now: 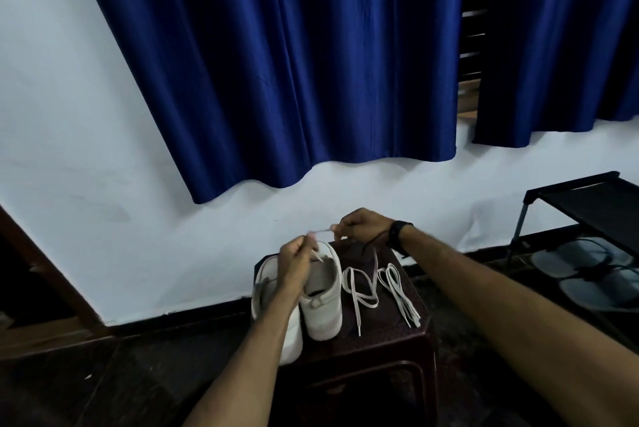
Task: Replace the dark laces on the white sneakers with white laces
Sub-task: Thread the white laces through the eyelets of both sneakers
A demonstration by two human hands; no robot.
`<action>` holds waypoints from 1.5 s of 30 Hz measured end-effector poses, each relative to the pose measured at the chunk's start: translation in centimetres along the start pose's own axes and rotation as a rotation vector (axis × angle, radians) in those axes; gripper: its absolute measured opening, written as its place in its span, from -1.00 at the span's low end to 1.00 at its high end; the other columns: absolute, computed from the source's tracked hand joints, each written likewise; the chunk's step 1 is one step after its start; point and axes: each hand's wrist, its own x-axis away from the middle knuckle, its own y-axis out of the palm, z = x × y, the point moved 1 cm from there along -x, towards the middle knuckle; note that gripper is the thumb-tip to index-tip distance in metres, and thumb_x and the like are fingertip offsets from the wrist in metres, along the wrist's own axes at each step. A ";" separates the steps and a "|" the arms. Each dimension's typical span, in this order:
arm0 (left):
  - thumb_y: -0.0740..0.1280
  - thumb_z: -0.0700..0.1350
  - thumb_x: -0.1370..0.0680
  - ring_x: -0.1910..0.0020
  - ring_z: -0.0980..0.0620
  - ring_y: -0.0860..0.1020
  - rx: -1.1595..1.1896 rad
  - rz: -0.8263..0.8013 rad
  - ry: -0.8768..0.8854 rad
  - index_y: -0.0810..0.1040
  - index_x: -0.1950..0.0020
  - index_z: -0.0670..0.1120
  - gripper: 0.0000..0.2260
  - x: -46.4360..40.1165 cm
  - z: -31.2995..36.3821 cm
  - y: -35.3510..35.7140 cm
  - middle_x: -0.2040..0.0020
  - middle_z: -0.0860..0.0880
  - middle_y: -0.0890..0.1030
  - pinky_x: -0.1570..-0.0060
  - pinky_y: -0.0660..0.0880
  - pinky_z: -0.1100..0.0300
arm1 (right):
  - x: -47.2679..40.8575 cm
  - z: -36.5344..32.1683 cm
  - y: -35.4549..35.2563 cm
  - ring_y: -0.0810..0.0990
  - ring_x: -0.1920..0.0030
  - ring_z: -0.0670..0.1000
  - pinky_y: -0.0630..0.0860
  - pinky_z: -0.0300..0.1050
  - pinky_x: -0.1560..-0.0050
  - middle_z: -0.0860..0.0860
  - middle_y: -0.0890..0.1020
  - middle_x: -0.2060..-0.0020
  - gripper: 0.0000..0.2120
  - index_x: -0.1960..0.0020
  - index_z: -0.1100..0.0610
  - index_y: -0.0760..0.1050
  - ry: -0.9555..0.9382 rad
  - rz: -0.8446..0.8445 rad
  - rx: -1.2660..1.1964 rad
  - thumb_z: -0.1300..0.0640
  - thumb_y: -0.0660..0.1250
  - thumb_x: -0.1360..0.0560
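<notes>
Two white sneakers stand side by side on a dark brown plastic stool (397,343). The right sneaker (323,302) is open with no lace across its tongue. The left sneaker (276,305) lies partly under my left forearm. My left hand (294,265) pinches one end of a pale lace (320,232) above the right sneaker's toe. My right hand (361,227), with a dark wristband, pinches the same lace further right. Two white laces lie on the stool: a looped one (359,291) and a folded one (397,291). A dark lace (375,262) lies between them, hard to see.
The stool stands against a white wall under blue curtains (294,63). A black shoe rack (584,215) with grey sandals (587,274) is at the right. A brown wooden frame (41,271) runs along the left. The floor is dark.
</notes>
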 end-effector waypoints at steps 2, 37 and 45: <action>0.25 0.03 -0.58 0.24 -0.07 0.58 -0.088 0.278 -0.153 0.56 0.37 -0.04 -0.65 -0.9 -0.5 -1.6 0.33 0.00 0.63 0.13 0.48 0.15 | 0.9 0.3 -1.4 0.41 0.44 -0.19 0.35 -0.28 0.32 -0.13 0.45 0.47 -0.72 0.19 0.07 0.61 0.018 0.037 -0.192 -0.09 0.30 -0.56; 0.25 0.00 -0.60 -0.05 -0.18 0.57 -0.096 0.192 -0.181 0.59 0.10 -0.08 -0.79 -3.1 0.6 0.1 0.03 -0.13 0.64 -0.05 0.45 0.05 | 2.5 10.5 9.5 0.58 -0.04 0.01 0.51 -0.07 -0.07 -0.03 0.63 0.03 -0.81 0.01 0.01 0.64 -0.139 -0.139 0.508 0.03 0.47 -0.38; 0.44 -0.22 -0.46 0.35 0.03 0.46 -0.116 0.094 -0.065 0.43 -0.06 -0.01 -0.73 -1.9 0.4 0.6 0.29 -0.02 0.46 0.26 0.47 0.12 | 2.4 10.9 9.6 0.55 0.01 0.00 0.44 -0.11 -0.04 -0.01 0.64 0.13 -0.93 0.11 0.03 0.55 -0.150 0.074 0.361 0.13 0.30 -0.51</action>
